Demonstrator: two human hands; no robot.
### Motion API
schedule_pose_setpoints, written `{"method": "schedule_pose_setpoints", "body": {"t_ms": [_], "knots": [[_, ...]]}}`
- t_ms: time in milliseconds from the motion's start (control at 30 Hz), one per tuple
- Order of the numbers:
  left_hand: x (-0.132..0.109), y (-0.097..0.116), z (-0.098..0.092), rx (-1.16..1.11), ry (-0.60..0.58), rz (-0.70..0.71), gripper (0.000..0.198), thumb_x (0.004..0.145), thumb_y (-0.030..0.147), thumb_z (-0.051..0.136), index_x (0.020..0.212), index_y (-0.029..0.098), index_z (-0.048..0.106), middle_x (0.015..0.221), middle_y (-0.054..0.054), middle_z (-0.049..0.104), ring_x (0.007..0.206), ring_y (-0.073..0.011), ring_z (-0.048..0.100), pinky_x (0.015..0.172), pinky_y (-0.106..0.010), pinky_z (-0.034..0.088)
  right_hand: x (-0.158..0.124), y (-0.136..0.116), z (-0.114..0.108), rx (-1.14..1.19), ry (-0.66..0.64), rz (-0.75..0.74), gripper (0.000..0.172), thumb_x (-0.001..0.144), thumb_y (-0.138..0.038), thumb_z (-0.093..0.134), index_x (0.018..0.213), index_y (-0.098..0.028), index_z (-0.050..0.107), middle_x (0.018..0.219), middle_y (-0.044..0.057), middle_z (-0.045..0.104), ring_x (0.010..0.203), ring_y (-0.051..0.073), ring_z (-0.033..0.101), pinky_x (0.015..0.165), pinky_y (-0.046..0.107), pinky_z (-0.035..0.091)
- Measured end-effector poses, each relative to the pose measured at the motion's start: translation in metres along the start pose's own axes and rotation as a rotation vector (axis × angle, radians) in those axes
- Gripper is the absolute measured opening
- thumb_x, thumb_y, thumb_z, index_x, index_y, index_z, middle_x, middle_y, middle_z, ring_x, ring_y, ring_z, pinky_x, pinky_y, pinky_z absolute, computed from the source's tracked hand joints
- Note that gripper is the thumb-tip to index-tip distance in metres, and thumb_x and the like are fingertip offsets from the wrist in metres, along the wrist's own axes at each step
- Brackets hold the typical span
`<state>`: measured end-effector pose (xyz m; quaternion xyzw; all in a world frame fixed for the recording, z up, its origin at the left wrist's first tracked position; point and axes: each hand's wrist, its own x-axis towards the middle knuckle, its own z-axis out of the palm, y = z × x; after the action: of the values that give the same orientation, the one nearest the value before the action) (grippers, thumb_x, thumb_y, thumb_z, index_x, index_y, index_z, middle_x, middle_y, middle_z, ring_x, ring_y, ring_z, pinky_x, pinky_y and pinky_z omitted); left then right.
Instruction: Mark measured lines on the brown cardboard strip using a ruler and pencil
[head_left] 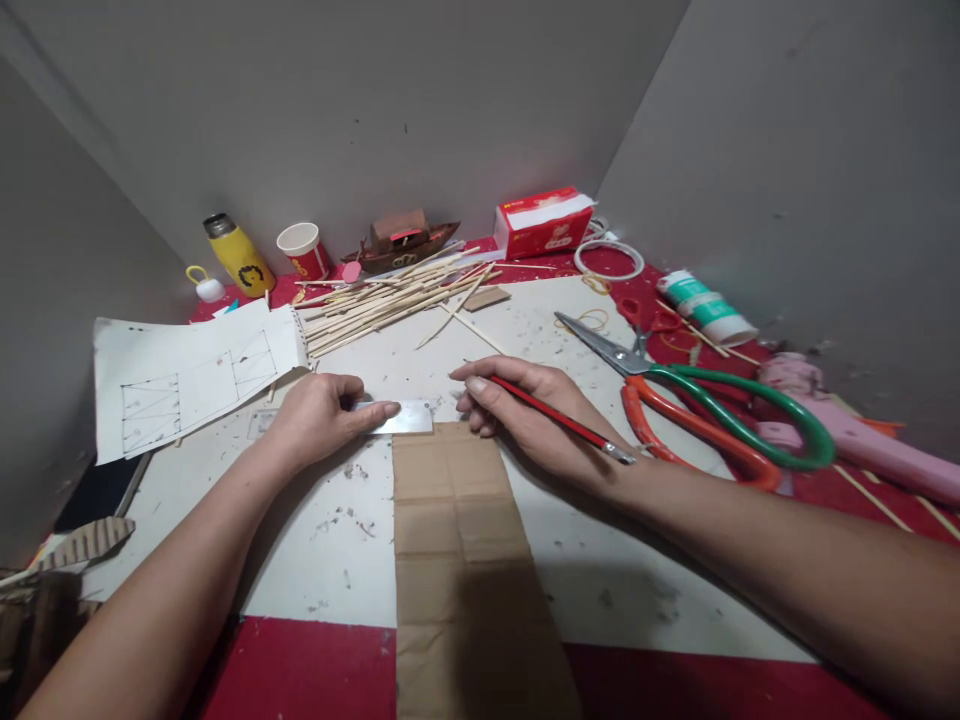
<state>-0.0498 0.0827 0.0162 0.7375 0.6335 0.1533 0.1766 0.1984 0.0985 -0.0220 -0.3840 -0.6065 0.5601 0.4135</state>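
Note:
My left hand [322,420] grips a shiny steel ruler [412,416], its thumb lying on top. The ruler's end rests at the far edge of a long brown cardboard strip [465,510], which runs toward me. My right hand [525,405] holds a red and black pencil [559,413] between thumb and fingers, its tip pointing left and its metal-capped end toward my wrist. The right fingertips are close to the strip's far right corner. Creases cross the cardboard, and a shadow covers its near part.
Thin wooden sticks [397,295] lie in a pile at the back. Left is a paper with drawn lines [202,370]; right are large scissors [675,380] and a pink glue gun [847,420]. A yellow bottle [240,255], paper cup [302,250], model boat [405,240] and tissue pack [544,225] line the back.

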Motion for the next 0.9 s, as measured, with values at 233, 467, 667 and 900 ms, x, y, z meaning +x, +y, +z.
{"method": "schedule_pose_setpoints", "body": {"t_ms": [233, 467, 667, 900], "knots": [[0.002, 0.0, 0.004, -0.084, 0.016, -0.045, 0.048, 0.081, 0.059, 0.064, 0.055, 0.021, 0.051, 0.05, 0.004, 0.04, 0.051, -0.0119, 0.033, 0.05, -0.027, 0.022, -0.001, -0.001, 0.001, -0.05, 0.0, -0.005, 0.025, 0.096, -0.037, 0.058, 0.108, -0.019, 0.069, 0.085, 0.004, 0.069, 0.069, 0.013, 0.062, 0.065, 0.025, 0.051], [0.002, 0.0, 0.003, -0.152, 0.017, -0.039, 0.041, 0.082, 0.051, 0.067, 0.058, 0.02, 0.056, 0.053, 0.003, 0.046, 0.053, -0.0116, 0.036, 0.051, -0.026, 0.026, -0.001, 0.003, -0.001, -0.092, -0.007, -0.024, 0.025, 0.096, -0.038, 0.058, 0.109, -0.02, 0.069, 0.085, 0.003, 0.069, 0.068, 0.013, 0.06, 0.064, 0.026, 0.049], [-0.002, 0.015, -0.002, -0.375, 0.043, 0.021, 0.03, 0.085, 0.037, 0.065, 0.064, 0.018, 0.058, 0.057, 0.003, 0.052, 0.054, -0.0104, 0.042, 0.051, -0.023, 0.033, -0.002, -0.009, 0.002, -0.04, 0.031, -0.014, 0.028, 0.09, -0.039, 0.066, 0.109, -0.019, 0.067, 0.075, 0.001, 0.065, 0.066, 0.013, 0.058, 0.064, 0.026, 0.047], [-0.026, 0.06, -0.016, -0.545, 0.409, 0.138, 0.011, 0.087, 0.028, 0.072, 0.081, 0.019, 0.071, 0.073, 0.001, 0.069, 0.066, -0.0113, 0.061, 0.063, -0.021, 0.046, -0.014, -0.028, 0.012, 0.051, -0.08, -0.028, 0.035, 0.083, -0.037, 0.071, 0.113, -0.019, 0.065, 0.103, 0.008, 0.073, 0.086, 0.017, 0.068, 0.076, 0.029, 0.054]]}}
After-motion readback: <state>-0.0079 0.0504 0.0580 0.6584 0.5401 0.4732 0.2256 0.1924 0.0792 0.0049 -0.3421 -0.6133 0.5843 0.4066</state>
